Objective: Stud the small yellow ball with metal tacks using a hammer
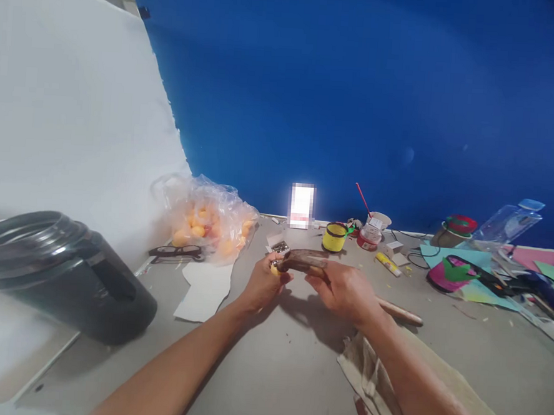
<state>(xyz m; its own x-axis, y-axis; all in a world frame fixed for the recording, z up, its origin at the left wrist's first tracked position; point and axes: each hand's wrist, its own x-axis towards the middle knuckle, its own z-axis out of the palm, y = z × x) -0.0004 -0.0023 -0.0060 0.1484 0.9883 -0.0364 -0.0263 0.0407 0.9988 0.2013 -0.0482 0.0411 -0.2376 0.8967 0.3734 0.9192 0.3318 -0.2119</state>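
My right hand (347,293) is wrapped round a hammer (305,260). Its dark brown head points left and its wooden handle runs out behind my wrist. Close to the hammer's head, my left hand (263,285) has its fingers closed on a small yellow piece (276,268) with a shiny metal bit at its top. Whether the hammer touches this piece I cannot tell. Just beyond the hands lies a small open box (280,245) of tiny metal pieces, perhaps tacks.
A big dark bottle (94,278) stands at the left. Behind it are eyeglasses (178,251), white paper (206,291) and a plastic bag (211,216) of orange things. A yellow cup (334,237) and glue stick (388,264) lie beyond; a cloth (374,370) is under my right forearm.
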